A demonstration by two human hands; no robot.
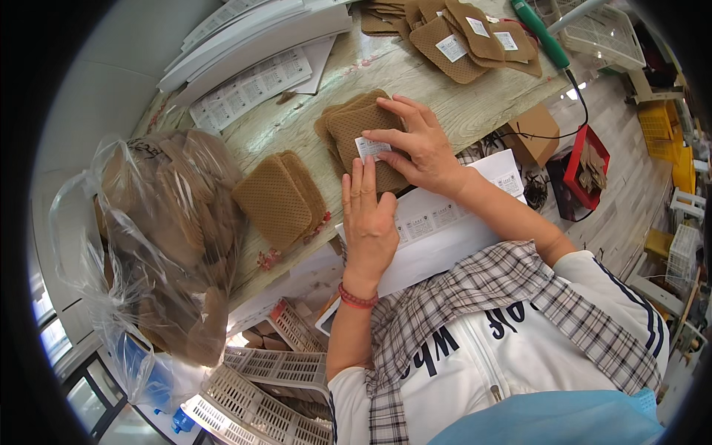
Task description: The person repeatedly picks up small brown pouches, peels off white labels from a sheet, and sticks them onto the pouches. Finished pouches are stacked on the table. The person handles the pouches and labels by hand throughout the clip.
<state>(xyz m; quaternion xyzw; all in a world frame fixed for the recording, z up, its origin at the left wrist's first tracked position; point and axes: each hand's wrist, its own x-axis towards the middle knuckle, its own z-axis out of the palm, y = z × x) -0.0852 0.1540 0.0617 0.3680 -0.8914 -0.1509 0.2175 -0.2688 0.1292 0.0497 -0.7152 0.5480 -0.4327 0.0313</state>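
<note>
A stack of brown dimpled pads [356, 122] with rounded corners sits at the front edge of the table. On its top pad is a small white printed label [373, 148]. My right hand [426, 152] rests over the pad with its fingers spread; the index fingertip and thumb touch opposite edges of the label. My left hand [368, 233] lies at the pad's near edge, open, its straight fingertips reaching the label's lower edge. To the left is a second pile of brown pads [276, 200] without visible labels. A sheet of printed labels [437, 215] lies below my hands.
A clear plastic bag [174, 222] full of brown pads stands at the left. White label sheets [252, 85] lie at the back left. Labelled pads [452, 48] are heaped at the back, near a green-handled tool [540, 33] with a black cord. Plastic crates [259, 400] stand below the table.
</note>
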